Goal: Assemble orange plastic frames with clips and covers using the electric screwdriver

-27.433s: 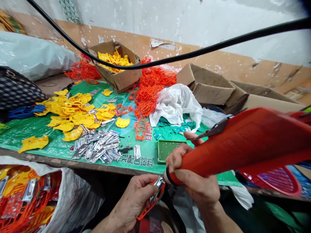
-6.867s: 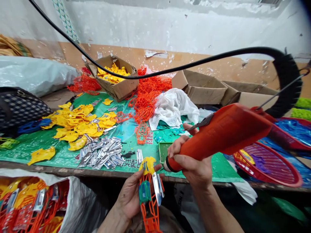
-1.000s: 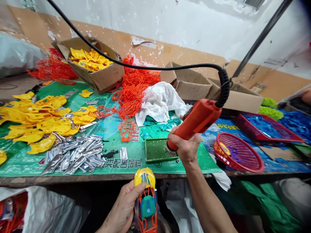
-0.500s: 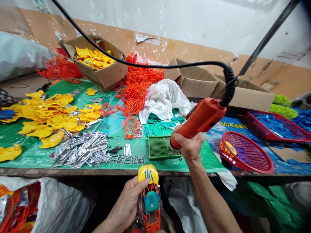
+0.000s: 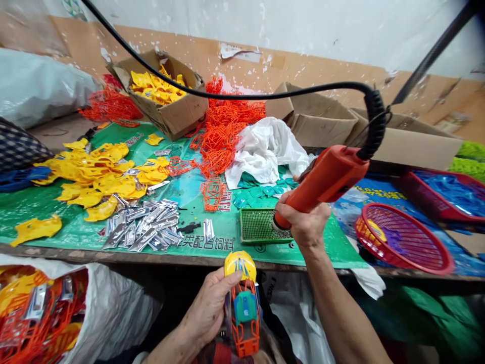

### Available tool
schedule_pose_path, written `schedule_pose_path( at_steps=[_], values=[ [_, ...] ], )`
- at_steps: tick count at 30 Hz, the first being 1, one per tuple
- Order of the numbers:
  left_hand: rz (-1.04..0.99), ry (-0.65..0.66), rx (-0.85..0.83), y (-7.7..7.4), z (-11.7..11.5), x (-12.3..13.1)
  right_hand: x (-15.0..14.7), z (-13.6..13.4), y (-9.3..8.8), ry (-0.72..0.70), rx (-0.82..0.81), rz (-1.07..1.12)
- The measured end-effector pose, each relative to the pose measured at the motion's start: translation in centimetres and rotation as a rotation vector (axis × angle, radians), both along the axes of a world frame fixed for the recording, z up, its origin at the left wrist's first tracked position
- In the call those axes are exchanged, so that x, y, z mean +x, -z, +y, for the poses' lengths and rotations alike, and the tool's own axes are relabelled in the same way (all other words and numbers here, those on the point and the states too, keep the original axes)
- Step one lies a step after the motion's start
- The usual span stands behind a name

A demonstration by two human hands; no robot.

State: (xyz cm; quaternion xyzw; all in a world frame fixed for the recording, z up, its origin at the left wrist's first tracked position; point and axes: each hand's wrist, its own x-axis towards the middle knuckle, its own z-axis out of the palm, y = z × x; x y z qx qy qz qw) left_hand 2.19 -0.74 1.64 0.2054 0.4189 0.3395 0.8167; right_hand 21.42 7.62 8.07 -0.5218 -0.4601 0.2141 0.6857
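We see the green woven table sheet (image 5: pixel 343 250) crowded with glossy yellow shells (image 5: pixel 98 172), with bare room only along its near edge. Right hand (image 5: pixel 305 225) wraps fully round the smooth orange power screwdriver (image 5: pixel 328 177); its bit is hidden, nose at the perforated green tray (image 5: pixel 257 226). Left hand (image 5: pixel 210 311) is clamped on the orange lattice toy frame (image 5: pixel 245 318), yellow dome on top, held below the table edge, bottom cut off.

Cardboard box (image 5: pixel 178 114) of yellow shells noted on tabletop (image 5: pixel 34 205). Orange frames (image 5: pixel 227 131) heaped right of box; silver strips (image 5: pixel 147 230) scattered in front; red basket (image 5: pixel 405 242) set far right.
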Motion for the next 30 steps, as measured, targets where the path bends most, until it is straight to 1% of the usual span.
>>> schedule_pose_path(
  at_steps=[4,7,9,11,12,14,17,19,21,25,30],
  values=[
    [0.015,-0.009,0.007,-0.1,0.0,0.0,0.0,0.1,0.2,-0.01,0.01,0.015],
    [0.013,-0.017,0.004,-0.1,0.0,0.1,0.2,0.3,0.2,-0.02,0.053,0.07],
    [0.01,-0.021,0.006,0.0,0.0,0.1,0.3,0.1,-0.3,-0.018,0.09,0.116],
    [0.01,-0.021,-0.001,0.1,0.1,0.2,0.1,-0.6,-1.1,-0.038,0.108,0.144],
    [0.011,-0.023,-0.009,0.1,0.1,0.2,-0.1,-1.2,-1.6,-0.067,0.107,0.161],
    [0.01,-0.036,-0.028,0.0,0.1,0.2,-0.9,-2.6,-2.6,-0.169,0.082,0.218],
    [-0.006,-0.052,-0.033,-0.3,0.1,0.3,-2.2,-4.8,-3.2,-0.342,0.02,0.287],
    [-0.021,-0.047,-0.03,-0.6,0.1,0.3,-2.9,-5.8,-2.9,-0.41,-0.004,0.287],
    [-0.026,-0.044,-0.034,-0.8,0.2,0.4,-3.3,-6.3,-2.3,-0.438,-0.009,0.275],
    [-0.028,-0.044,-0.046,-0.9,0.3,0.4,-3.4,-6.5,-1.2,-0.441,-0.015,0.244],
    [-0.025,-0.045,-0.025,-0.8,0.3,0.4,-3.7,-6.6,-0.9,-0.438,-0.009,0.271]
  ],
)
